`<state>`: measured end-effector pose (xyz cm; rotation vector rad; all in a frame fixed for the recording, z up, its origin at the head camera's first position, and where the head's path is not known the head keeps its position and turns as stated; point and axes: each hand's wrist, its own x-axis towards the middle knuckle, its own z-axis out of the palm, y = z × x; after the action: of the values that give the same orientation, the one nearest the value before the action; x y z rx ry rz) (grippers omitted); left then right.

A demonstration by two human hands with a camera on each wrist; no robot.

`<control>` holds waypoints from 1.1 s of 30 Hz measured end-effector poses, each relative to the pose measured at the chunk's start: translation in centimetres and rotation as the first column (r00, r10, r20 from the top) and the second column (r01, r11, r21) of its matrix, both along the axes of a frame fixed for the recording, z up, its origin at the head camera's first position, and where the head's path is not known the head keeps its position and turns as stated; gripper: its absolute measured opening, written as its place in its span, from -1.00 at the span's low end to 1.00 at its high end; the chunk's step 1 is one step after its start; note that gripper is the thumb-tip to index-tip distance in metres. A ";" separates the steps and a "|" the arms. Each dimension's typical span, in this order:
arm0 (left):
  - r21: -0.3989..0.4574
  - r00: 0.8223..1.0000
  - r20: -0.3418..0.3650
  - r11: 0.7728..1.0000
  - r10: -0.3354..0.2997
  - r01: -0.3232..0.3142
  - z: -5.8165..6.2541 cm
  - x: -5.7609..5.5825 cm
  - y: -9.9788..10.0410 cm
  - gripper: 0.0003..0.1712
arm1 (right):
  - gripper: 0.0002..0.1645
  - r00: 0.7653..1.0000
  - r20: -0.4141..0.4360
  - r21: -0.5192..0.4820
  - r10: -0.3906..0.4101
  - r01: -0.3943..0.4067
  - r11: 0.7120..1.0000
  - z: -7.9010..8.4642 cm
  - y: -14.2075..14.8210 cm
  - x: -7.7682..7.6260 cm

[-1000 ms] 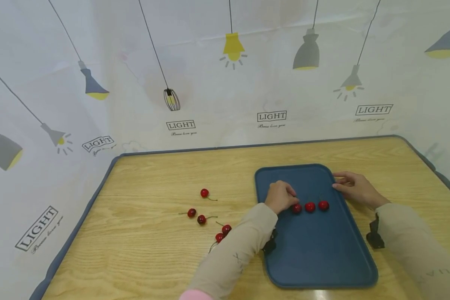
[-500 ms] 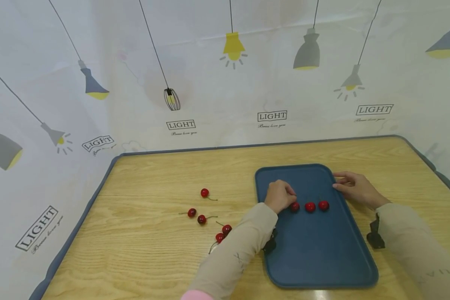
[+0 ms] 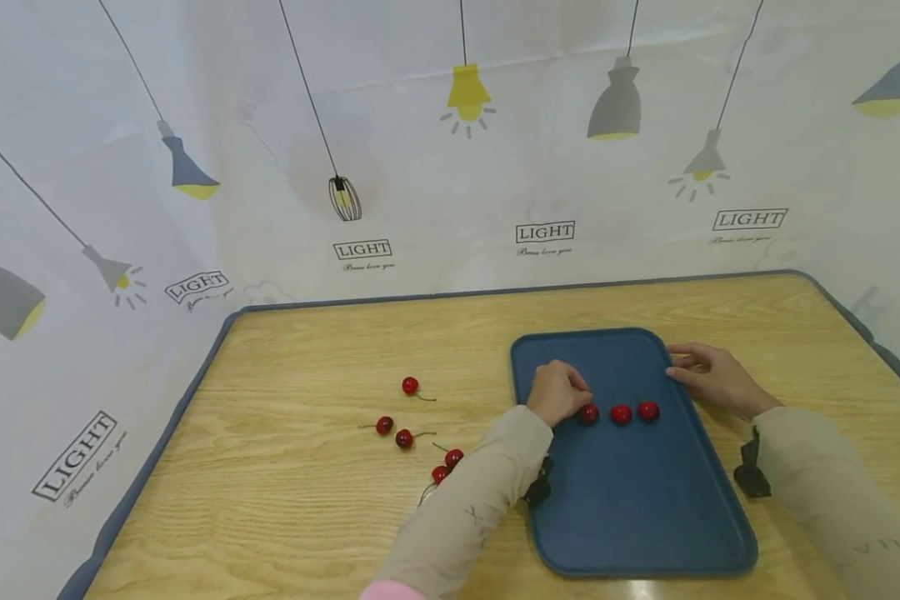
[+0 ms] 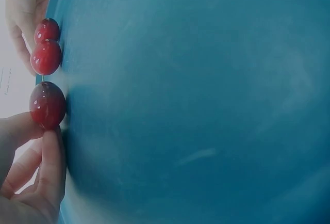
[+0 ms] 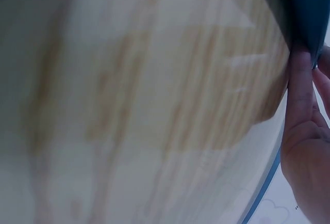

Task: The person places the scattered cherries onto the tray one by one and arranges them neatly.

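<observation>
My left hand (image 3: 558,395) is over the blue tray (image 3: 637,500). Its thumb and forefinger pinch a dark red cherry (image 4: 47,106) at one end, as the left wrist view shows. In a row to the right of that cherry lie a second cherry (image 3: 620,414) and a third cherry (image 3: 648,411), both on the tray. My right hand (image 3: 720,383) holds the tray's right rim near the far corner; in the right wrist view its fingers (image 5: 299,87) reach to the rim from outside. How far they go beneath the tray is hidden.
Left of the tray, loose cherries with stems lie on the wooden table (image 3: 270,500): one cherry (image 3: 410,386) farther back, a pair (image 3: 404,438) nearer, and others (image 3: 453,457) partly behind my left sleeve. A lamp-printed cloth (image 3: 420,167) stands behind the table.
The pinched cherry has shifted slightly left, away from the other two on the tray, with my left hand. My right hand and the tray stay put.
</observation>
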<state>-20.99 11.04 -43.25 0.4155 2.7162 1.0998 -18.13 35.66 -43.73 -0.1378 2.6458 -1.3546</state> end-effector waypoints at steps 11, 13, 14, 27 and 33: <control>0.006 1.000 0.012 1.000 -0.015 0.015 0.2 0.1 -0.2 -0.96 | -0.32 1.000 -0.006 0.014 -0.005 0.005 1.000 0.3 -0.3 0.1; 0.009 1.000 0.007 1.000 -0.022 0.022 0.2 0.1 -0.3 -0.96 | -0.33 1.000 -0.006 0.017 -0.005 0.005 1.000 0.3 -0.3 0.1; 0.010 1.000 0.003 1.000 -0.025 0.025 0.2 0.1 -0.3 -0.96 | -0.33 1.000 -0.006 0.018 -0.005 0.005 1.000 0.3 -0.3 0.1; 0.027 0.996 -0.012 0.996 -0.083 0.084 1.6 -0.3 -1.9 -0.89 | -0.33 1.000 -0.015 0.027 0.002 -0.002 1.000 0.2 -0.3 0.0; 0.042 0.986 -0.037 0.986 -0.161 0.162 3.3 -0.6 -4.2 -0.86 | -0.33 1.000 -0.013 0.026 0.000 0.000 1.000 0.2 -0.2 0.1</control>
<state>-21.57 6.88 -39.93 0.6539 2.6350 1.1204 -18.03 35.44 -43.48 -0.1436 2.6725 -1.3238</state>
